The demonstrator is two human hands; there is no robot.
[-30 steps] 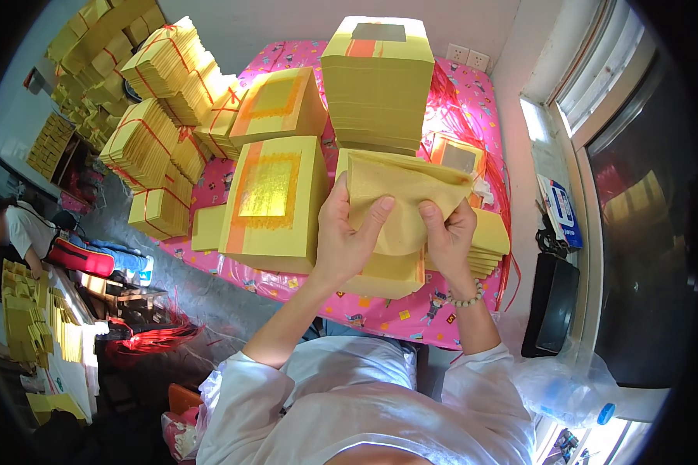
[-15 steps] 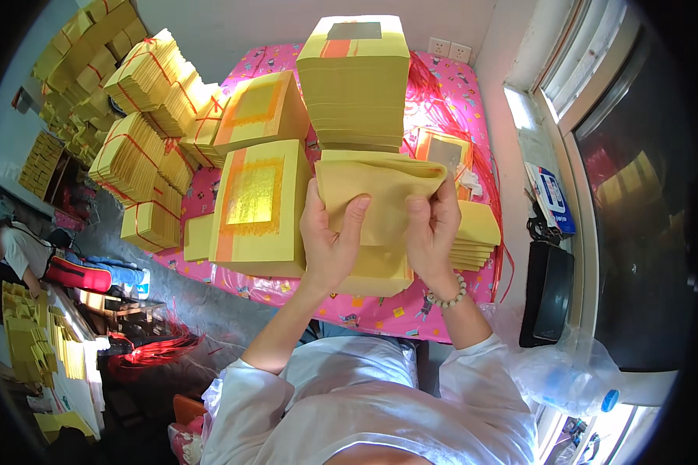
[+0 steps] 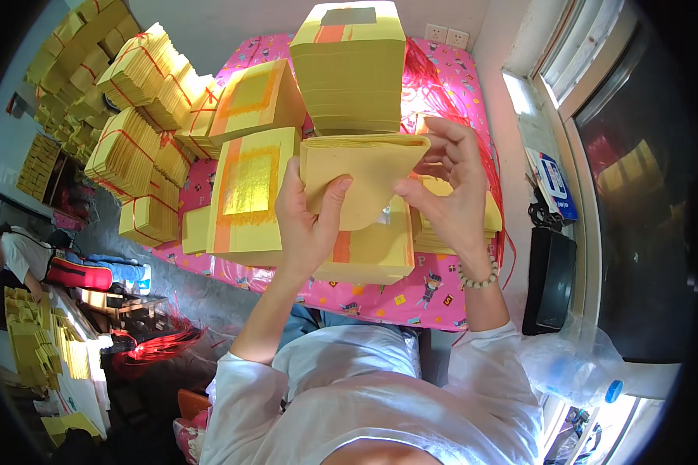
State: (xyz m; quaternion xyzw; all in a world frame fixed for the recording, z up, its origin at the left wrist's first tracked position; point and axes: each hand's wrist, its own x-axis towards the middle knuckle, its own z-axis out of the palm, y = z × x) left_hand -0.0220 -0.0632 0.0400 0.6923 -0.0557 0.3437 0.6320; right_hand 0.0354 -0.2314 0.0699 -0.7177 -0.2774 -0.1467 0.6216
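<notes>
A folded sheaf of yellow paper [image 3: 357, 178] is raised over the table. My left hand [image 3: 310, 217] grips its left side, thumb on the near face and fingers behind. At the paper's right edge my right hand [image 3: 450, 186] has its fingers spread apart, with the thumb tip close to the edge. Below the sheaf sits a yellow paper stack [image 3: 376, 252] with an orange stripe, partly covered by the sheaf. Left of it stands a big stack with a gold foil square [image 3: 250, 192]. Beyond rises a tall stack [image 3: 347, 81].
A pink patterned cloth [image 3: 372, 306] covers the table. Red strips [image 3: 442, 85] lie along its right side. Bundles tied with red string [image 3: 128, 147] stand at the left. On the window ledge are a black box [image 3: 549, 283] and a plastic bottle [image 3: 578, 364]. Another person [image 3: 27, 256] sits at far left.
My right hand has let go of the paper's right side and spread its fingers. The sheaf now looks flatter, its fold pressed closer. My left hand keeps its hold, slightly further left.
</notes>
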